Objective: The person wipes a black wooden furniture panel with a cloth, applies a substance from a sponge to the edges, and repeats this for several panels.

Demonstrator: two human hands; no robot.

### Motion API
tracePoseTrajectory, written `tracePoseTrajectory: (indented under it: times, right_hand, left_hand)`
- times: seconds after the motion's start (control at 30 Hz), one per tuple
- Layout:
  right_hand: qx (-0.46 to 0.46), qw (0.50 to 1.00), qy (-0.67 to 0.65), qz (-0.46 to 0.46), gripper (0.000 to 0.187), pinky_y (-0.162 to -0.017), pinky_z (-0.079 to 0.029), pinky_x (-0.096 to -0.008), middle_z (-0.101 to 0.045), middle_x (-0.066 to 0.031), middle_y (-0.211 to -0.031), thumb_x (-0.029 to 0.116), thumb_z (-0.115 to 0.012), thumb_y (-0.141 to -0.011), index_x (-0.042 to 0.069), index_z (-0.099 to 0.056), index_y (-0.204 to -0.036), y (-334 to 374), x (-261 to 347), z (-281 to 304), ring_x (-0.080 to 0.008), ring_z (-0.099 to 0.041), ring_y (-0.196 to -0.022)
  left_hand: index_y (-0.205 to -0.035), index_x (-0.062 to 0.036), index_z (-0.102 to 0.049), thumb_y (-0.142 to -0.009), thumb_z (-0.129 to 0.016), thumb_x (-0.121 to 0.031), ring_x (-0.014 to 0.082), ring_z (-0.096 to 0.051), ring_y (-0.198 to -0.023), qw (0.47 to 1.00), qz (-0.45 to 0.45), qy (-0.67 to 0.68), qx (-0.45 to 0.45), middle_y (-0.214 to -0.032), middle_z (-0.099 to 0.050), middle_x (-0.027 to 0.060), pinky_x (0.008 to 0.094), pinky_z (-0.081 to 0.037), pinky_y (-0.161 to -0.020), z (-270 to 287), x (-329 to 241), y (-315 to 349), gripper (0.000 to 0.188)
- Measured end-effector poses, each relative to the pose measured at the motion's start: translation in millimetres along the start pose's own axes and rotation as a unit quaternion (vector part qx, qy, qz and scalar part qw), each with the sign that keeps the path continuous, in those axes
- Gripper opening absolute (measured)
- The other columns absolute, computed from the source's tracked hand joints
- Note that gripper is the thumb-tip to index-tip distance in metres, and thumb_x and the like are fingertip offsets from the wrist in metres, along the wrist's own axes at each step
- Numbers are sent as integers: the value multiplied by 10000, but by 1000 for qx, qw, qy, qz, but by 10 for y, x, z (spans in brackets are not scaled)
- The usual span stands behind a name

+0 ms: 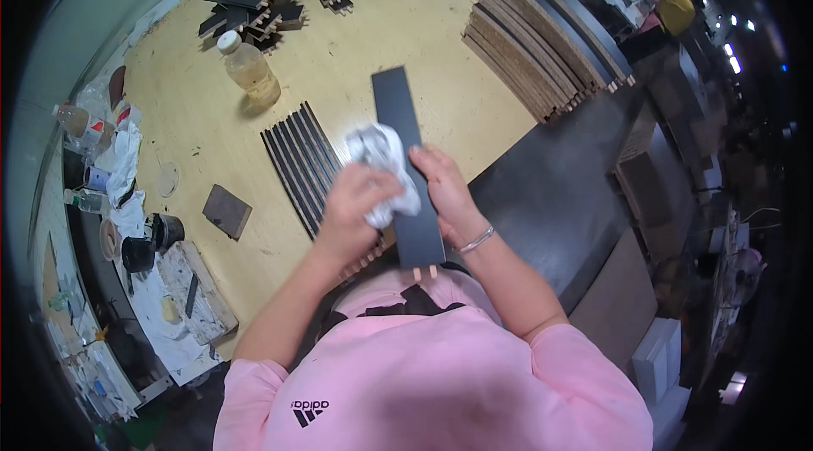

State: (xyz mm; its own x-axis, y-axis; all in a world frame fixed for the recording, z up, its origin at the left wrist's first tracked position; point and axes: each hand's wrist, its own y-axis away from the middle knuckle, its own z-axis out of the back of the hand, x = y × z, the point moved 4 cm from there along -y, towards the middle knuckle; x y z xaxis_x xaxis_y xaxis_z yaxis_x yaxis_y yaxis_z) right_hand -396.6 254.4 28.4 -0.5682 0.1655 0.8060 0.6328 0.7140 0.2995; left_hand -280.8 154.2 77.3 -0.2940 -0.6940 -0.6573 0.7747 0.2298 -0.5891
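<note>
A long dark board with wooden dowels at its near end stands out over the table edge in front of me. My right hand grips its right edge, thumb on the face. A crumpled white cloth is bunched in my left hand and lies against the board's dark face. Just left of it, a row of similar boards is set on edge side by side, dowels toward me. Part of the cloth is hidden by my fingers.
Beyond stand a bottle of yellowish liquid and crossed stacks of dark boards. A long stack of boards lines the right edge. At left are a dark square pad, black cups and a stained block. Another person is far right.
</note>
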Motion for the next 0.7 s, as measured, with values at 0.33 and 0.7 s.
tracePoseTrajectory:
  times: [0.33,0.7]
  right_hand:
    - [59,986,148,51,266,-681,-541,-269,-633,-54,-882,285,-460,-1033,42,-548,-967,72,141,-155,-124,-644,-766]
    - [46,989,-92,-106,517,-780,-558,-348,-653,-107,-1075,446,-291,-1055,28,-561,-1196,65,124,11,-193,-661,-923]
  left_hand:
    - [-904,-61,-704,-709,-697,-24,292,-610,-903,999,-22,32,-14,-933,-649,84,379,-483,-812,57,-107,-27,198]
    - [-978,-94,-691,-649,-760,-117,257,-590,-1104,994,-52,-47,78,-1128,-645,94,445,-422,-939,-49,-546,-15,337]
